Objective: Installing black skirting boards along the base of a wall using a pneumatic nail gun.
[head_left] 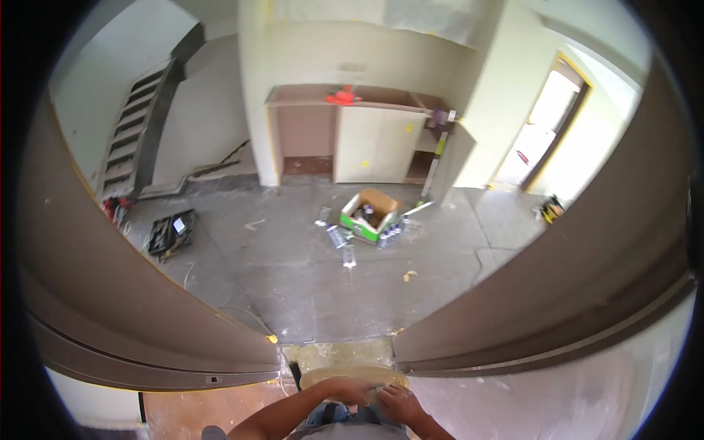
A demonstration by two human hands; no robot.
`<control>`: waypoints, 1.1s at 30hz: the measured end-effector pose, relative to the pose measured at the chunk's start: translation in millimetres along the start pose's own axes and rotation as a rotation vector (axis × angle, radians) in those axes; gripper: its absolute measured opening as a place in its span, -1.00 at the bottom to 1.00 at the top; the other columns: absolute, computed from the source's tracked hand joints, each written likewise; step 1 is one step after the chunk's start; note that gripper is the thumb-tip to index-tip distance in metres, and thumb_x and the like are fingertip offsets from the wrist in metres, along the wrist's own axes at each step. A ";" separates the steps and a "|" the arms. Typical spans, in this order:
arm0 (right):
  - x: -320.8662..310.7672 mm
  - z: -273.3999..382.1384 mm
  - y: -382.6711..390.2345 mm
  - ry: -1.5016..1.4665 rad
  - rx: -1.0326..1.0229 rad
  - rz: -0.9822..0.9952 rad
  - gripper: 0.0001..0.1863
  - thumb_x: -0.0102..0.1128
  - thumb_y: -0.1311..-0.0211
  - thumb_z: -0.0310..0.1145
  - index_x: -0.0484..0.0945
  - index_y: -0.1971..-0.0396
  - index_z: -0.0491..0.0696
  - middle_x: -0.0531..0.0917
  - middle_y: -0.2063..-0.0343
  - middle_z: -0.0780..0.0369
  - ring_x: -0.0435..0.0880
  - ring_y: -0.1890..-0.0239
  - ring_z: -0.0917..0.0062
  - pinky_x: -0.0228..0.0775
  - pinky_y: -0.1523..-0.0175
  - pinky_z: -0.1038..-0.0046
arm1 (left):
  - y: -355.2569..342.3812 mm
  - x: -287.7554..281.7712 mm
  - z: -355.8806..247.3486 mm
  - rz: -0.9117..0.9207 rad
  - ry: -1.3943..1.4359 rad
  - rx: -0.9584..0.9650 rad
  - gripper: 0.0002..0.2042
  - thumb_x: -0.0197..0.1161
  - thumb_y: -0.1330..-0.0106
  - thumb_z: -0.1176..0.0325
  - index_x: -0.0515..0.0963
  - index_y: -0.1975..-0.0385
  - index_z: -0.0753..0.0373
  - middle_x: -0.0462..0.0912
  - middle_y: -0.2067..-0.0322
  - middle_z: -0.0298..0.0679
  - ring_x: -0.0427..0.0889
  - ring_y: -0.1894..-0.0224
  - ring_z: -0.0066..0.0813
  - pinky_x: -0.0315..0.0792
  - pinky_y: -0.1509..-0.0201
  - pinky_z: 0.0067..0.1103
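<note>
Close together at the bottom of the head view are both my hands, in front of my body. My left hand (350, 391) is smeared by motion, so its fingers do not show clearly. My right hand (397, 401) is closed with its fingers curled in; something small and pale may be between the hands, too blurred to name. Just beyond them lies a round, tan, flat-looking thing (317, 378), partly covered by my hands and left forearm. A short dark bar (295, 372) stands at its left side.
Brown door frame panels flank me, left (176, 308) and right (499, 315). On the grey floor ahead sit a green and white carton (359, 229) with bottles around it and a dark tool case (172, 233). An unfinished cabinet (378, 145) stands against the far wall.
</note>
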State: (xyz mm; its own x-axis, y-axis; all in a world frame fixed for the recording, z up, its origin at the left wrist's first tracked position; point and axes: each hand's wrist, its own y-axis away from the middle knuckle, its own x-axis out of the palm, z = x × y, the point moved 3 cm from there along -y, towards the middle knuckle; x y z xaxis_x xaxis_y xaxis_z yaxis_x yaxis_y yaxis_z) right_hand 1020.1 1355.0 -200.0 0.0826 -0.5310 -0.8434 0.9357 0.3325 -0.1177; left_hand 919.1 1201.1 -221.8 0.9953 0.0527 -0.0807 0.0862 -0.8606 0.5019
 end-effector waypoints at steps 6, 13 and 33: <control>-8.5 -39.4 -153.5 -0.075 -0.434 0.293 -0.84 0.24 0.00 -0.48 0.55 0.35 0.00 0.63 0.34 0.24 0.67 0.19 0.27 0.54 0.09 0.23 | 18.1 -117.2 21.8 0.099 0.075 -0.216 -0.52 0.30 -0.16 0.26 0.54 -0.09 0.31 0.69 0.21 -0.01 0.64 0.20 -0.14 0.51 0.09 -0.26; 14.5 -87.6 -352.5 -0.073 -0.545 0.498 -0.77 0.23 -0.10 -0.48 0.61 0.22 0.09 0.63 0.29 0.21 0.66 0.17 0.18 0.54 0.06 0.20 | 19.7 -261.5 102.8 -0.390 0.386 -0.130 -0.76 0.24 -0.18 0.28 0.54 0.25 0.31 0.56 0.55 -0.23 0.53 0.57 -0.46 0.42 0.53 -0.47; 246.6 -14.1 -849.7 -0.488 0.097 1.016 -0.66 0.26 -0.21 -0.36 0.62 0.10 -0.29 0.78 0.33 0.09 0.78 0.29 0.46 0.62 0.23 0.43 | 266.2 -539.3 217.0 -1.395 1.084 -0.037 -0.63 0.39 -0.28 0.17 0.52 0.13 0.33 0.57 0.52 -0.33 0.50 0.57 -0.57 0.38 0.49 -0.56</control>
State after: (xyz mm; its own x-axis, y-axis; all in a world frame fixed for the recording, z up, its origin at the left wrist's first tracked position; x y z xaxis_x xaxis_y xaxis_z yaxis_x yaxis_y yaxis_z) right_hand 240.5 952.5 -315.3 0.9253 -0.3036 -0.2274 0.3793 0.7328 0.5649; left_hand 395.9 833.6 -231.5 -0.2364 0.9642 0.1205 0.8032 0.1242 0.5826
